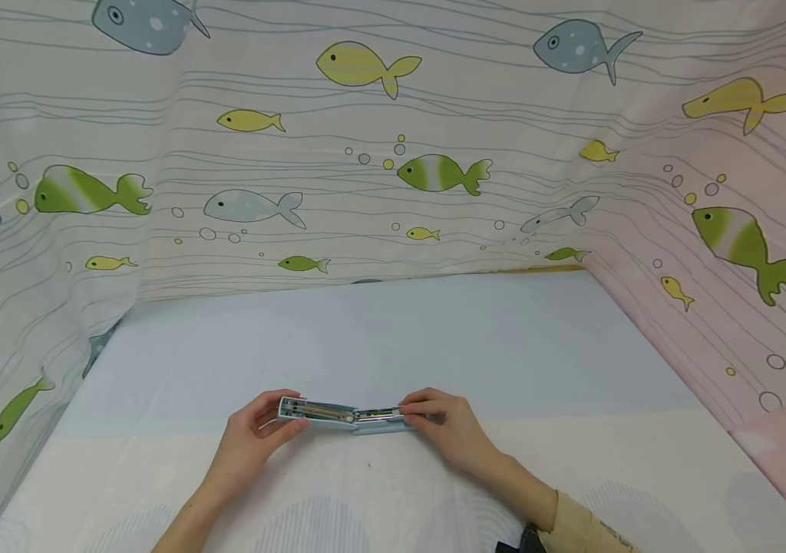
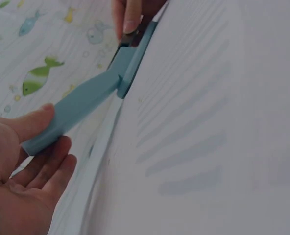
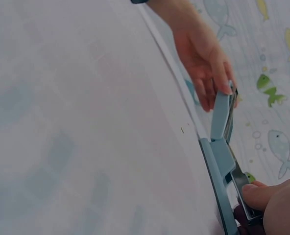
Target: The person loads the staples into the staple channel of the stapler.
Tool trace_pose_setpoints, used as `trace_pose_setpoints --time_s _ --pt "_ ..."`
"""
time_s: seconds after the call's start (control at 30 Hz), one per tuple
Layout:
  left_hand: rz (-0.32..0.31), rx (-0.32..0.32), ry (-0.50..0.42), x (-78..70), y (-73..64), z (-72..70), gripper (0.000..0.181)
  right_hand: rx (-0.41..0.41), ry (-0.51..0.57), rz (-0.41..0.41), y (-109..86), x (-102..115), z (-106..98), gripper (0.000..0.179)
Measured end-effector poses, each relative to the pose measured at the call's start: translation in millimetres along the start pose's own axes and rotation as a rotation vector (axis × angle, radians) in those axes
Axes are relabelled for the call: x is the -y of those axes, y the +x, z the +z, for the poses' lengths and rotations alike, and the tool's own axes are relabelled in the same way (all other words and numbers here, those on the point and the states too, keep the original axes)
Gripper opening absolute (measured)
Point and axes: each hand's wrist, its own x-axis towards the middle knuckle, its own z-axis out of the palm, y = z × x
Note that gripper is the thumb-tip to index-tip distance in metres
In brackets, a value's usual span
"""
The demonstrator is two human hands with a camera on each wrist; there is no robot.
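Note:
A light blue stapler (image 1: 317,412) lies folded wide open between the two hands, close over the table. My left hand (image 1: 252,434) grips the end of its top cover, thumb on the near side and fingers behind, as the left wrist view also shows with the blue cover (image 2: 81,107). At the other end, my right hand (image 1: 450,430) pinches the metal staple magazine (image 3: 243,188) between thumb and fingers. Below the magazine runs the blue base (image 3: 214,181). The inside of the cover faces up in the head view.
The table (image 1: 365,346) has a pale cloth with blue-grey patterns. A tiny dark speck (image 1: 368,465) lies on it in front of the stapler. Fish-printed curtains (image 1: 262,161) enclose the back and both sides. A black object (image 1: 523,540) shows by the right sleeve.

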Motion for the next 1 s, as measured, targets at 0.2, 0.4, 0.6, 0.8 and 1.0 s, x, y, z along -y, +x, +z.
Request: trace_pose_setpoints --time_s 0.2,0.4,0.6,0.8,1.0 --pt "0.005 0.002 -0.004 1.4 0.5 -0.7 0.046 -0.010 0.011 0.007 -0.4 -3.0 1.3 0.013" --pt "0.004 0.003 -0.001 2.1 1.0 -0.6 0.048 -0.021 0.015 0.030 -0.2 -1.8 0.6 0.013" --pt "0.000 0.001 -0.011 0.6 1.0 -0.8 0.049 -0.017 0.015 0.052 0.2 1.2 -0.5 0.013" --pt "-0.006 0.000 -0.019 0.1 0.9 -1.3 0.050 -0.026 0.026 0.050 0.3 2.1 -0.1 0.013" --pt "0.004 0.006 -0.022 -0.1 0.2 -1.3 0.048 -0.048 0.008 0.053 -1.2 3.0 0.3 0.013"
